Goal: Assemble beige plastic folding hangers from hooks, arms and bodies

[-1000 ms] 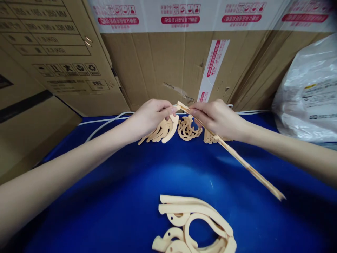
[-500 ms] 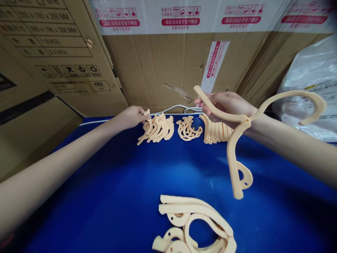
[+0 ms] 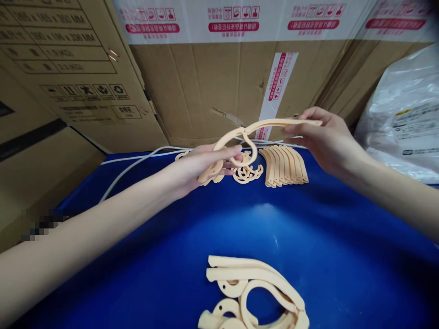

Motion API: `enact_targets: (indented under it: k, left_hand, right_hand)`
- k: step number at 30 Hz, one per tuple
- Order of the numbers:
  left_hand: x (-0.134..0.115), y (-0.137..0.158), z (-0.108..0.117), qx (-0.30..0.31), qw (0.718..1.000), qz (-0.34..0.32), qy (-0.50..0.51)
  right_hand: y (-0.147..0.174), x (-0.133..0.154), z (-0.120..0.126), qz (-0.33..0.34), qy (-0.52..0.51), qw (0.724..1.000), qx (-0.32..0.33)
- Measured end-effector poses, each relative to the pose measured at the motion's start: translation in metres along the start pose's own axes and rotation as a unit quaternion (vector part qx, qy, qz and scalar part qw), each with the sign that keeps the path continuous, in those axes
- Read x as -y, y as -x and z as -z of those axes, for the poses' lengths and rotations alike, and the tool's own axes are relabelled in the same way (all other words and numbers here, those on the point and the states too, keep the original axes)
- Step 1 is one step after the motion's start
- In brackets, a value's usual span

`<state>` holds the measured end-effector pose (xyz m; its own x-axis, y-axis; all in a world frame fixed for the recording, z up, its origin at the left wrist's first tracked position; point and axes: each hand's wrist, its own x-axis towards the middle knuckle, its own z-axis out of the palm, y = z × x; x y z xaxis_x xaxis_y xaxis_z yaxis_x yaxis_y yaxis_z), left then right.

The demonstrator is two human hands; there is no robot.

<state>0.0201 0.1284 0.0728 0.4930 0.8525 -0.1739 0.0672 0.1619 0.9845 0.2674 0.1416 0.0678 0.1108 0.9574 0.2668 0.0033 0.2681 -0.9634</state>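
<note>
A cream folding clothes hanger (image 3: 270, 122) is held up between my hands, its arms spread and its curved hook hanging near the middle. My left hand (image 3: 192, 171) is closed around the left arm; a rounded cream part shows at its fingers, and I cannot tell whether it is separate. My right hand (image 3: 322, 132) pinches the far end of the right arm. Behind the left hand lies a partly hidden pile of cream pieces (image 3: 181, 156). Beyond the hanger are loose curved hooks (image 3: 247, 176) and a neat row of hanger arms (image 3: 284, 167).
Folded cream hangers (image 3: 254, 262) lie at the near edge of view on the blue surface (image 3: 164, 260). Cardboard boxes (image 3: 206, 82) wall off the back and left. A white cable (image 3: 126, 176) runs along the back; a white plastic bag (image 3: 404, 114) stands at right.
My left hand has come right from the pile and now grips the hanger. My right hand has turned the hanger and shifted its hold to one arm's end. The hook now hangs downward.
</note>
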Motion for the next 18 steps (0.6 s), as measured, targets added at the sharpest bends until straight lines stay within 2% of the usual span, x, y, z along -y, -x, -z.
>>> enact_targets:
  k: [2,3,5,7,8,9,11,13,14,15,16,18]
  left_hand:
    - [0.004,-0.001,-0.003,-0.010,0.997,0.008,0.071]
    - [0.006,-0.001,-0.006,-0.006,0.995,0.018,0.095]
    - [0.011,-0.001,-0.012,0.018,0.991,0.045,0.125]
    - [0.013,-0.001,-0.019,0.056,0.986,0.058,0.148]
    - [0.014,-0.002,-0.022,0.076,0.982,0.058,0.160]
    - [0.014,-0.002,-0.024,0.097,0.978,0.057,0.174]
    - [0.014,-0.004,-0.026,0.139,0.967,0.065,0.203]
    - [0.014,-0.007,-0.027,0.170,0.959,0.083,0.212]
    - [0.014,-0.008,-0.028,0.178,0.960,0.090,0.194]
    - [0.015,-0.010,-0.029,0.171,0.971,0.087,0.145]
    - [0.016,-0.010,-0.030,0.150,0.983,0.076,0.074]
    - [0.018,-0.011,-0.031,0.089,0.992,0.037,-0.082]
  right_hand:
    - [0.004,-0.002,0.009,0.054,0.126,0.988,0.067]
    - [0.007,-0.002,0.012,0.093,0.209,0.968,0.101]
    - [0.014,-0.002,0.016,0.171,0.391,0.893,0.143]
    - [0.022,-0.003,0.015,0.229,0.539,0.797,0.149]
    - [0.025,-0.003,0.013,0.250,0.586,0.757,0.145]
    - [0.028,-0.004,0.011,0.266,0.617,0.727,0.139]
    - [0.033,-0.005,0.007,0.290,0.652,0.689,0.128]
    - [0.035,-0.006,0.003,0.292,0.666,0.676,0.120]
    - [0.036,-0.006,0.003,0.282,0.665,0.681,0.121]
    - [0.035,-0.005,0.004,0.262,0.654,0.698,0.129]
    - [0.033,-0.004,0.006,0.232,0.631,0.726,0.145]
    - [0.026,-0.002,0.013,0.147,0.545,0.810,0.158]
